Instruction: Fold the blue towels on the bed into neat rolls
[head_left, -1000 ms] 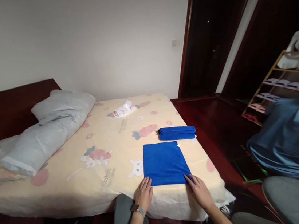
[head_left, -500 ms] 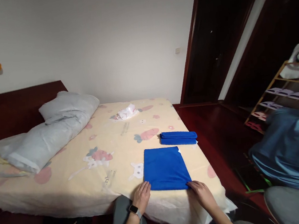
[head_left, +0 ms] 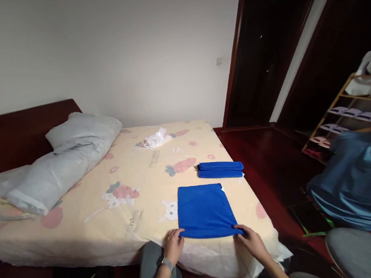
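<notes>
A blue cloth [head_left: 203,207] lies folded into a flat square near the front edge of the bed, a small white tag at its far right corner. My left hand [head_left: 174,244], with a watch on the wrist, pinches its near left corner. At the near right corner, my right hand [head_left: 250,240] grips the cloth between thumb and fingers. The near edge is slightly raised and wrinkled between both hands. Just beyond the square rests a second blue cloth [head_left: 220,170], folded into a narrow strip.
The bed [head_left: 109,231] has a cream sheet with carrot and rabbit prints. A crumpled white plastic bag [head_left: 157,137] lies farther back, and a grey quilt [head_left: 62,169] is bunched at left. On the right are a person in blue [head_left: 358,180], a shoe rack [head_left: 340,96] and a grey stool [head_left: 364,252].
My left hand has gone from lying at the cloth's corner to pinching it. My right hand's grip has shifted, and the near edge is now lifted a little.
</notes>
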`<state>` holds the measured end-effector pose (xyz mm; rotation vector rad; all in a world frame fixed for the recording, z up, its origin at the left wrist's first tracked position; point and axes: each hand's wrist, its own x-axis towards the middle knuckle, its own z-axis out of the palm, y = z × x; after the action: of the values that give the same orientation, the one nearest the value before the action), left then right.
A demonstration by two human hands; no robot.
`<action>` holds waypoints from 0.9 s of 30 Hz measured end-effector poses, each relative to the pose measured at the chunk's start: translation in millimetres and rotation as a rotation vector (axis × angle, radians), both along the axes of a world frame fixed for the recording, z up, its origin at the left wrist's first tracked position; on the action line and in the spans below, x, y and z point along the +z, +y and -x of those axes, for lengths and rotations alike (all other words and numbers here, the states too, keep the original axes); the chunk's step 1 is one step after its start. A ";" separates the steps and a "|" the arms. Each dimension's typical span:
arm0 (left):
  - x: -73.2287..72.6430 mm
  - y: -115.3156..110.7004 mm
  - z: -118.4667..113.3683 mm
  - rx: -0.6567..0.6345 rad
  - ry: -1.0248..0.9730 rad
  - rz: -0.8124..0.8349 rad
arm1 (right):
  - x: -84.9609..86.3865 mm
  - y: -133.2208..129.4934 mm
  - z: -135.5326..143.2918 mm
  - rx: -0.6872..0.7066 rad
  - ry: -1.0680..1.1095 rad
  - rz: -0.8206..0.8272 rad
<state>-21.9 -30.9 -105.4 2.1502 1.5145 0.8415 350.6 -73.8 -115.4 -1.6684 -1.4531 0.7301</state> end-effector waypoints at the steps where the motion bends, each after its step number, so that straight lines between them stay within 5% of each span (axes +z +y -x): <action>1: -1.9 2.5 -0.1 0.026 -0.019 0.002 | -2.3 2.1 -0.8 -0.023 0.020 0.012; 27: -21.9 11.9 -27.4 0.352 -0.097 -0.028 | -14.7 20.7 -2.3 -0.191 -0.271 0.226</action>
<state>5.5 -19.0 -127.3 1.8576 1.8688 1.0686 353.0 -53.1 -130.1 -2.1154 -1.4059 0.5959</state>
